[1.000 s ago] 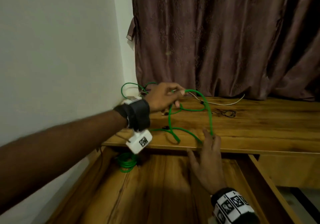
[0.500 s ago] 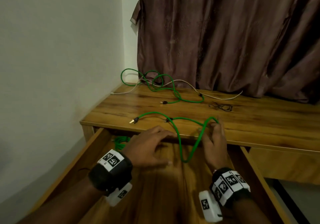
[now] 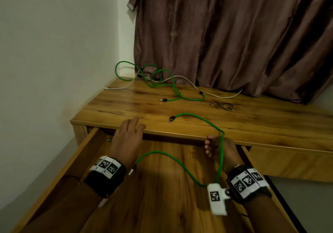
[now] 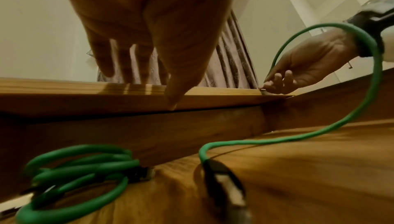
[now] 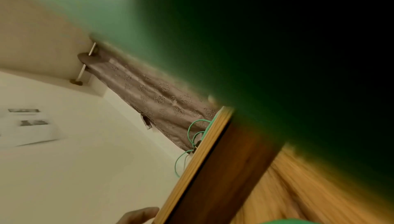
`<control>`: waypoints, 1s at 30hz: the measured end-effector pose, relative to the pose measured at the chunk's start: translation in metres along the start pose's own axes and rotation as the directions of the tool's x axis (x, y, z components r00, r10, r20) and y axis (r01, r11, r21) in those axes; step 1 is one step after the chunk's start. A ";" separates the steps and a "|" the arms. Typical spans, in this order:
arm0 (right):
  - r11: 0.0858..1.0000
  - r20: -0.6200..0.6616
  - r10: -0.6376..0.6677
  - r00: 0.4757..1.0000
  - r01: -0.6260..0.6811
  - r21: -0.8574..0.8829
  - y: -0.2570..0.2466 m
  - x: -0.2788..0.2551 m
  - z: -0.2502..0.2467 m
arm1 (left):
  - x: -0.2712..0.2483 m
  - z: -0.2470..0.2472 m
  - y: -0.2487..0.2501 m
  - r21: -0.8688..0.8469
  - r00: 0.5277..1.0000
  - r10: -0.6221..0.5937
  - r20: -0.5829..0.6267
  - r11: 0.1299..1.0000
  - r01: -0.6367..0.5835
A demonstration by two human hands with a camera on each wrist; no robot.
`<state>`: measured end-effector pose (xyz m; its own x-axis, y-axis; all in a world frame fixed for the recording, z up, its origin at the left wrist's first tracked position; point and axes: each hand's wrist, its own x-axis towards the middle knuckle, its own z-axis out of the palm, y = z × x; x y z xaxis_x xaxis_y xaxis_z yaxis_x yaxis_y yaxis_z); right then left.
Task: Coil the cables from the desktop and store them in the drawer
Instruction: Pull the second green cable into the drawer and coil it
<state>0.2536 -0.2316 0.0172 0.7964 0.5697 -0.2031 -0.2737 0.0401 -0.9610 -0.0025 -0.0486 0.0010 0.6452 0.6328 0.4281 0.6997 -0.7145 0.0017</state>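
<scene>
Head view: our right hand [image 3: 219, 150] pinches the green cable [image 3: 198, 118] at the worktop [image 3: 126, 106] edge, grip narrow; its far plug lies on the worktop, its slack loops into the open drawer [image 3: 162, 196]; left hand [image 3: 128, 135], fingers straight, rests on the edge; coiled green cable [image 4: 74, 173] sits in the drawer.

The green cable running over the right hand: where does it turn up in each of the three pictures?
Head view: green cable runs from the desk, over the right hand, then loops into the drawer.
Left wrist view: it arcs on the right, ending in a plug lying in the drawer.
Right wrist view: only a green blur close to the lens.
Shared landmark: the desk's front edge.
</scene>
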 end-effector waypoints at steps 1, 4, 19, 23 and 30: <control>1.000 0.001 -0.004 1.000 0.004 0.000 0.000 -0.004 0.002 | 0.001 0.004 -0.003 -0.016 1.000 0.010 0.011 1.000 -0.010; 0.999 -0.016 0.011 1.000 -0.010 0.049 -0.001 -0.008 0.005 | 0.001 0.005 -0.009 -0.099 0.999 0.032 -0.007 0.995 -0.033; 0.984 -0.110 0.078 0.991 -0.058 0.170 -0.017 -0.006 -0.019 | -0.021 0.027 0.036 -0.033 0.893 0.159 0.422 0.987 -0.160; 0.993 -0.190 -0.086 0.978 0.069 -0.097 -0.016 -0.004 -0.028 | -0.025 0.025 0.037 -0.005 0.900 0.131 0.415 0.990 -0.142; 0.726 -0.018 -0.373 0.928 0.280 -0.629 -0.019 -0.026 -0.013 | -0.027 0.028 0.034 0.171 0.901 0.009 0.434 0.981 -0.092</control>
<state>0.2445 -0.2576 0.0381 0.8504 0.4992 0.1665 0.3630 -0.3275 -0.8723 0.0120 -0.0816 -0.0356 0.7211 0.6928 -0.0061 0.6791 -0.7085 -0.1921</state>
